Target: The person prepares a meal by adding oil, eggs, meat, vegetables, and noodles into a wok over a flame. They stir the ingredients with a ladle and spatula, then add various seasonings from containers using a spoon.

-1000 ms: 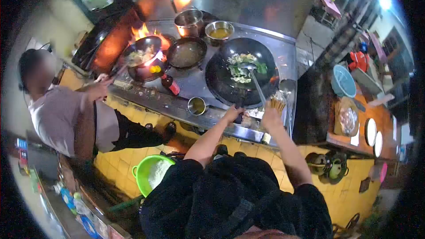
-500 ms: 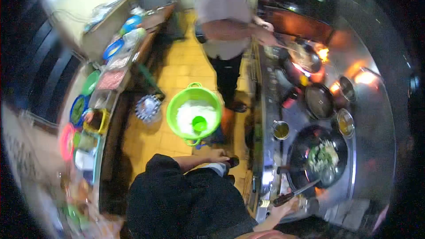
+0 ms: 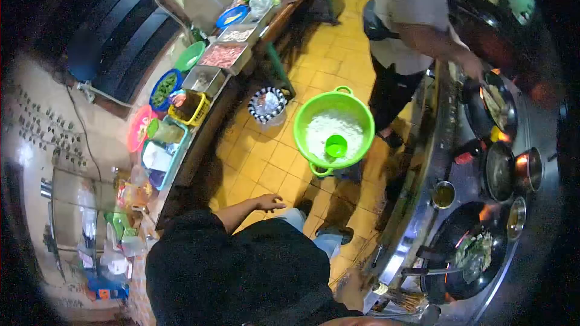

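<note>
My left hand (image 3: pixel 270 202) hangs over the yellow tiled floor in front of my dark shirt, fingers apart and empty. Beside the stove's near edge, my right hand (image 3: pixel 351 290) is blurred, its fingers unclear. A ladle (image 3: pixel 417 271) leans on the wok (image 3: pixel 444 287), apart from that hand, with its handle towards me. Chopped greens and pale pieces (image 3: pixel 474 253) lie inside the wok. Bamboo sticks (image 3: pixel 405 299) lie near the stove's front edge.
A green tub (image 3: pixel 302 139) of white powder with a green scoop stands ahead. A co-worker (image 3: pixel 414 0) is at another wok (image 3: pixel 472 105), flames nearby. The left table holds trays of meat (image 3: pixel 222 55), a green bowl (image 3: pixel 191 56) and baskets. A striped bin (image 3: pixel 266 106) stands beside it.
The view has swung left, so the tub and stove appear further right. My right hand has come away from the ladle handle. My left hand now shows its fingers spread.
</note>
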Demonstrator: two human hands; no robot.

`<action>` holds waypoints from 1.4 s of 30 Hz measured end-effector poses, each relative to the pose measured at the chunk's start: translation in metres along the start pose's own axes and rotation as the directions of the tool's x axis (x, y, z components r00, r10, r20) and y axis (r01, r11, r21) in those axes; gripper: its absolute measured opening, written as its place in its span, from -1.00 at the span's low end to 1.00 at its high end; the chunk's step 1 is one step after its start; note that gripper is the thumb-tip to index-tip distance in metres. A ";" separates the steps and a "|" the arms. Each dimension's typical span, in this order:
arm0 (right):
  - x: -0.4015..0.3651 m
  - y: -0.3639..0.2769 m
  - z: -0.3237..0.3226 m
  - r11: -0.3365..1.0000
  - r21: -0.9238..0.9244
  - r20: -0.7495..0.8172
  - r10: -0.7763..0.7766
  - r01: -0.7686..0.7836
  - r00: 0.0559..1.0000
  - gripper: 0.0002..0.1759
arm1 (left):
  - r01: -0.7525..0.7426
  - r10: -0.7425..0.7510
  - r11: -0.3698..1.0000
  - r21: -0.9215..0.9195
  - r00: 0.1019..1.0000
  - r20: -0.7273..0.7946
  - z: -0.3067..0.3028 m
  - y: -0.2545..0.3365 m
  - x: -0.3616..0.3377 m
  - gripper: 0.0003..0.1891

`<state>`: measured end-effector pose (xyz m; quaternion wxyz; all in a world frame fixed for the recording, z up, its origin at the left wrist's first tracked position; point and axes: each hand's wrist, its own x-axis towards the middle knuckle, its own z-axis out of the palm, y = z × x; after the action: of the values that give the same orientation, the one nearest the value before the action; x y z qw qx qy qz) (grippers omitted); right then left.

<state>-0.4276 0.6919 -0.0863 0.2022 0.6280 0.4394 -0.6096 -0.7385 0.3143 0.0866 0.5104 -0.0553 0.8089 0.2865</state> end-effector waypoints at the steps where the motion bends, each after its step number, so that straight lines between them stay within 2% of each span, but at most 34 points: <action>1: 0.008 0.001 -0.005 1.000 -0.016 -0.013 0.013 -0.013 1.000 -0.56 | -0.063 0.063 0.998 -0.011 0.998 0.003 -0.003 0.000 0.000 -0.25; 2: 0.015 -0.002 -0.008 0.999 -0.028 -0.028 0.024 -0.025 0.999 -0.57 | -0.061 0.061 0.998 -0.030 0.998 -0.015 -0.009 -0.001 0.003 -0.25; 4: 0.027 -0.007 -0.014 0.998 -0.051 -0.063 0.038 -0.041 0.997 -0.57 | -0.271 0.300 0.943 0.192 0.944 -0.138 -0.018 -0.012 0.007 -0.29; 5: 0.031 -0.010 -0.015 0.997 -0.054 -0.079 0.041 -0.046 0.996 -0.58 | -0.265 0.293 0.947 0.183 0.945 -0.147 -0.029 -0.010 0.001 -0.29; 7: 0.041 -0.018 -0.014 0.996 -0.078 -0.107 0.032 -0.041 0.994 -0.58 | -0.235 0.235 0.972 0.004 0.972 0.011 -0.053 0.002 -0.019 -0.30; 8: 0.045 -0.019 -0.013 0.996 -0.085 -0.122 0.020 -0.030 0.992 -0.58 | -0.306 0.306 0.952 0.007 0.951 -0.032 -0.064 -0.010 -0.023 -0.30; 9: 0.051 -0.025 -0.006 0.995 -0.094 -0.131 0.012 -0.024 0.991 -0.59 | -0.274 0.288 0.950 0.147 0.954 -0.079 -0.074 -0.035 -0.010 -0.31; 11: 0.055 -0.038 0.013 0.993 -0.115 -0.135 -0.014 -0.002 0.991 -0.59 | -0.250 0.276 0.954 0.163 0.948 -0.159 -0.103 -0.080 -0.008 -0.30; 13: 0.053 -0.048 0.047 0.990 -0.139 -0.136 -0.037 0.018 0.990 -0.59 | -0.171 0.171 0.985 0.030 0.929 -0.327 -0.131 -0.114 -0.026 -0.32; 15: 0.053 -0.042 0.093 0.986 -0.161 -0.039 -0.037 0.031 0.999 -0.60 | -0.105 0.063 0.993 -0.054 0.856 -0.513 -0.145 -0.167 -0.030 -0.38; 16: 0.048 -0.039 0.119 0.985 -0.163 0.079 -0.037 0.050 0.996 -0.60 | -0.061 0.015 0.996 -0.063 0.828 -0.561 -0.147 -0.204 -0.023 -0.40; 17: 0.025 -0.046 0.140 0.984 -0.144 0.313 -0.052 0.101 0.948 -0.53 | -0.014 -0.034 0.997 -0.073 0.797 -0.604 -0.147 -0.236 -0.015 -0.41; 18: 0.002 -0.053 0.160 0.985 -0.104 0.529 -0.064 0.139 0.847 -0.39 | -0.022 -0.033 0.996 -0.085 0.800 -0.599 -0.148 -0.253 -0.017 -0.41; 19: -0.013 -0.068 0.185 0.984 -0.131 0.604 -0.019 0.123 0.797 -0.41 | 0.005 -0.104 0.987 -0.163 0.788 -0.606 -0.152 -0.266 -0.019 -0.42; 20: -0.034 -0.091 0.206 0.974 -0.200 0.615 0.043 0.104 0.787 -0.43 | 0.038 -0.176 0.971 -0.237 0.783 -0.597 -0.151 -0.279 -0.021 -0.43; 21: -0.054 -0.115 0.223 0.960 -0.265 0.620 0.096 0.092 0.779 -0.45 | 0.040 -0.172 0.971 -0.234 0.799 -0.577 -0.149 -0.283 -0.023 -0.43; 23: -0.084 -0.178 0.251 0.909 -0.402 0.625 0.182 0.113 0.759 -0.48 | -0.064 -0.194 0.922 -0.382 0.778 -0.597 -0.157 -0.281 -0.019 -0.46; 24: -0.098 -0.211 0.263 0.871 -0.472 0.618 0.214 0.139 0.756 -0.50 | -0.159 -0.170 0.872 -0.462 0.788 -0.592 -0.150 -0.297 0.007 -0.52; 25: -0.109 -0.246 0.275 0.820 -0.544 0.604 0.235 0.179 0.762 -0.51 | -0.162 -0.154 0.878 -0.451 0.797 -0.585 -0.162 -0.288 0.010 -0.52; 27: -0.129 -0.321 0.297 0.661 -0.707 0.530 0.258 0.252 0.808 -0.53 | -0.299 -0.171 0.740 -0.603 0.783 -0.598 -0.178 -0.242 0.009 -0.55; 28: -0.165 -0.359 0.324 0.607 -0.782 0.358 0.246 0.145 0.901 -0.61 | -0.301 -0.161 0.738 -0.604 0.791 -0.590 -0.191 -0.220 0.010 -0.55; 29: -0.186 -0.391 0.341 0.572 -0.796 0.315 0.115 0.197 0.942 -0.64 | -0.317 -0.165 0.665 -0.676 0.821 -0.547 -0.210 -0.197 0.012 -0.59; 30: -0.219 -0.422 0.367 0.590 -0.756 0.384 0.048 0.284 0.922 -0.65 | -0.334 -0.159 0.588 -0.737 0.845 -0.511 -0.234 -0.176 0.017 -0.62; 31: -0.233 -0.448 0.393 0.448 -0.812 0.378 -0.082 0.373 0.922 -0.66 | -0.349 -0.142 0.590 -0.728 0.843 -0.519 -0.256 -0.157 0.023 -0.62; 32: -0.221 -0.472 0.409 0.508 -0.715 0.452 -0.188 0.480 0.872 -0.68 | -0.438 -0.055 0.475 -0.763 0.851 -0.523 -0.276 -0.139 0.031 -0.65; 33: -0.249 -0.492 0.444 0.374 -0.724 0.482 -0.326 0.580 0.813 -0.67 | -0.513 0.032 0.344 -0.787 0.844 -0.536 -0.300 -0.118 0.038 -0.69; 34: -0.247 -0.512 0.472 0.208 -0.674 0.563 -0.477 0.709 0.675 -0.65 | -0.581 0.125 0.316 -0.750 0.809 -0.574 -0.326 -0.099 0.045 -0.72; 35: -0.241 -0.529 0.494 0.019 -0.612 0.635 -0.585 0.791 0.505 -0.63 | -0.588 0.129 0.306 -0.749 0.805 -0.579 -0.353 -0.082 0.052 -0.72; 36: -0.232 -0.551 0.522 -0.101 -0.619 0.651 -0.620 0.779 0.438 -0.62 | -0.647 0.187 0.300 -0.701 0.761 -0.622 -0.389 -0.066 0.062 -0.70; 37: -0.225 -0.556 0.543 -0.197 -0.629 0.663 -0.641 0.752 0.387 -0.60 | -0.686 0.237 0.306 -0.660 0.726 -0.645 -0.417 -0.054 0.065 -0.68; 39: -0.237 -0.561 0.589 -0.312 -0.531 0.751 -0.604 0.788 0.266 -0.62 | -0.764 0.225 0.333 -0.552 0.633 -0.740 -0.485 -0.012 0.048 -0.72; 41: -0.255 -0.562 0.636 -0.179 -0.471 0.803 -0.493 0.864 0.336 -0.59 | -0.764 0.238 0.296 -0.574 0.641 -0.730 -0.544 0.010 0.058 -0.72; 42: -0.254 -0.560 0.653 -0.196 -0.451 0.838 -0.428 0.871 0.338 -0.58 | -0.769 0.216 0.354 -0.532 0.621 -0.754 -0.568 0.019 0.063 -0.71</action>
<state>-1.2259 0.3967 0.1973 0.2283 -0.0930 0.9005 -0.3581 -1.2272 0.0476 0.2189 0.0359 -0.1069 0.6551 0.7471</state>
